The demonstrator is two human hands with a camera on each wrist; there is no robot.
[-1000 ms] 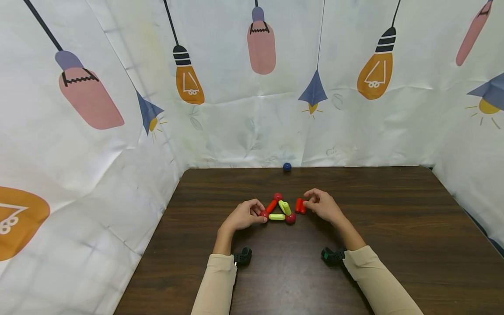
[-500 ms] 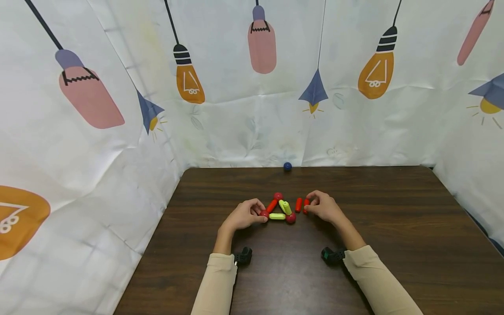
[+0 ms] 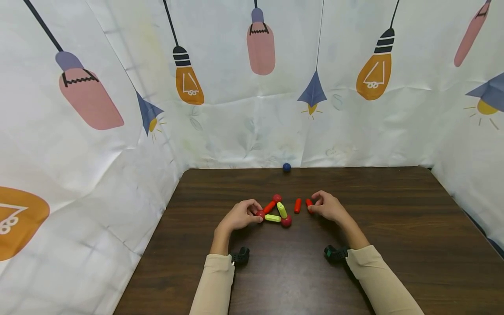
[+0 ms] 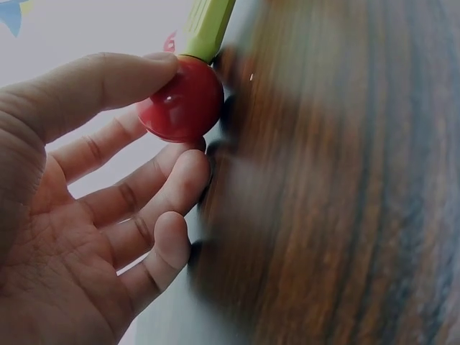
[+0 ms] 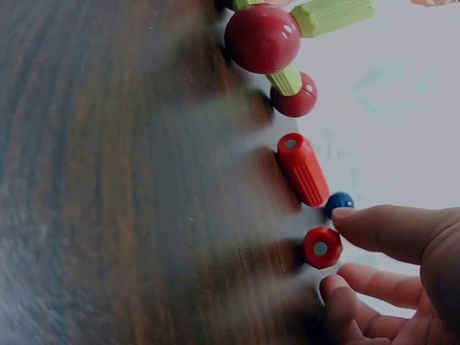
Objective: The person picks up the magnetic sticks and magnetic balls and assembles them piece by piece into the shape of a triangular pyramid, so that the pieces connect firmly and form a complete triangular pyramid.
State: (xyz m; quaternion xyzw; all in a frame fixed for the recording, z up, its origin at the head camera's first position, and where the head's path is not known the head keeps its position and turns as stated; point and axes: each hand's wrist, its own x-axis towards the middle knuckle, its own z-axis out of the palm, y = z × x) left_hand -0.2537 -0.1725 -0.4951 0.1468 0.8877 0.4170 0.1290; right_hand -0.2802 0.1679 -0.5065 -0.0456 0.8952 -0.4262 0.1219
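Observation:
A triangle of magnetic balls and rods lies on the table. My left hand (image 3: 241, 215) pinches the red ball (image 4: 185, 102) at its left corner between thumb and fingers, where a yellow-green rod (image 4: 207, 29) joins it. A second red ball (image 3: 286, 221) forms the right corner, and a third red ball (image 3: 277, 198) the far one. Another yellow-green rod (image 5: 334, 14) stands up from the right corner ball. My right hand (image 3: 327, 206) has thumb and fingers around a red rod (image 5: 322, 248), which lies slightly tilted. Left of it lies another red rod (image 3: 297, 205).
A blue ball (image 3: 286, 167) sits at the far edge of the dark wooden table (image 3: 393, 227). Behind the table hangs a white curtain (image 3: 236, 127) printed with lamps. Each wrist wears a black band (image 3: 241, 256).
My right hand has drawn one red rod to the right, apart from the other. My left hand and the triangle have shifted slightly left, and the triangle has turned a little.

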